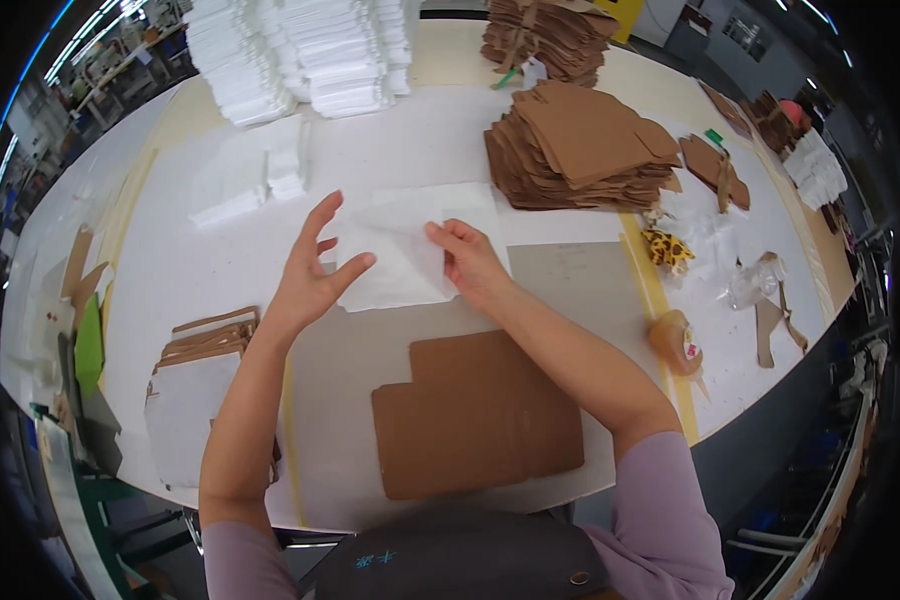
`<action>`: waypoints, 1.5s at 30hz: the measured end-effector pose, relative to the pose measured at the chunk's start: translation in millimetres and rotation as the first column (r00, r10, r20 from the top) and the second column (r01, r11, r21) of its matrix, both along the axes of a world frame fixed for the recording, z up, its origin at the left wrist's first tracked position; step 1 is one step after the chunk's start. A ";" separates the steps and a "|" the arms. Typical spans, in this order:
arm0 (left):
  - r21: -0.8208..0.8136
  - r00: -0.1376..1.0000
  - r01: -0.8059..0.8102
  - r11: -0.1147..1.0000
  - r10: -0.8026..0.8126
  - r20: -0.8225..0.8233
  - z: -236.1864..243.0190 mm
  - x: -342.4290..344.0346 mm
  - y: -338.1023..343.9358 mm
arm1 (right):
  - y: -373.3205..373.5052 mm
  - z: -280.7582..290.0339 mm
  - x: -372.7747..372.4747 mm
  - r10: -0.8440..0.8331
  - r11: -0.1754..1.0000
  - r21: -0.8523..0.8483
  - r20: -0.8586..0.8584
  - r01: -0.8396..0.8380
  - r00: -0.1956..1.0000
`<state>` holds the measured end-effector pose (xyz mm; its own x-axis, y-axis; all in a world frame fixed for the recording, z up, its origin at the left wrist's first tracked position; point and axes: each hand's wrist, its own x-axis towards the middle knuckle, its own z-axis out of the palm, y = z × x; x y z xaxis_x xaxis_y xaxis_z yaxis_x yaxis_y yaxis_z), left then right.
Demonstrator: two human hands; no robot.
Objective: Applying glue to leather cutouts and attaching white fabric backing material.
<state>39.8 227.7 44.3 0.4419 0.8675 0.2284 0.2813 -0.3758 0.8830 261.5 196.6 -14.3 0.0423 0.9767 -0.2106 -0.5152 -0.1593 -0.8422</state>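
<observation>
A thin white sheet (395, 275) lies at the middle of the table, one part of it lifted. My right hand (477, 264) pinches the lifted part between thumb and fingers. Beside the sheet's left edge, my left hand (315, 265) is open, thumb and fingers spread with nothing between them. Closer to me, a flat brown cut piece (475, 425) with a stepped corner rests on a grey board (330, 380). I cannot tell whether the sheet is paper or cloth.
Tall white stacks (320, 50) stand at the back left, with a lower white pile (232, 180) before them. Brown pieces (585, 140) are heaped at the back right. A tape roll (675, 342) sits right of my forearm; a white-topped stack (195, 410) lies left.
</observation>
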 end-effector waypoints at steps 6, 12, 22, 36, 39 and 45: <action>0.288 0.931 0.198 0.937 -0.087 -0.355 3.2 23.6 33.6 | -0.8 24.7 4.0 0.156 0.964 0.137 0.399 -0.227 0.904; 0.246 0.894 0.249 0.937 -0.125 -0.430 -16.8 2.9 37.2 | -36.0 48.5 63.5 -0.125 0.849 0.244 0.955 -0.469 0.271; -0.204 0.946 0.139 0.969 -0.191 -0.261 -20.2 -20.6 30.5 | -44.6 17.6 100.6 0.058 0.970 0.049 0.904 -0.237 0.424; -0.367 0.973 0.181 0.912 -0.114 0.199 41.1 28.5 133.2 | 77.5 110.3 91.5 0.007 0.999 0.008 0.907 -0.034 0.421; -0.416 0.940 0.242 0.876 -0.318 -0.122 49.3 38.9 131.7 | 71.4 110.0 95.5 0.419 0.900 -0.322 0.825 -0.293 0.379; -0.041 0.881 -0.049 0.998 0.062 0.468 83.3 36.8 154.1 | 86.1 142.2 109.2 -0.384 0.863 0.468 0.362 0.190 0.850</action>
<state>76.6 381.8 127.6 0.2399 0.8964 0.3728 -0.1489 -0.3455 0.9265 370.7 282.7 127.9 0.3254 0.8960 0.3022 -0.0537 0.3366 -0.9401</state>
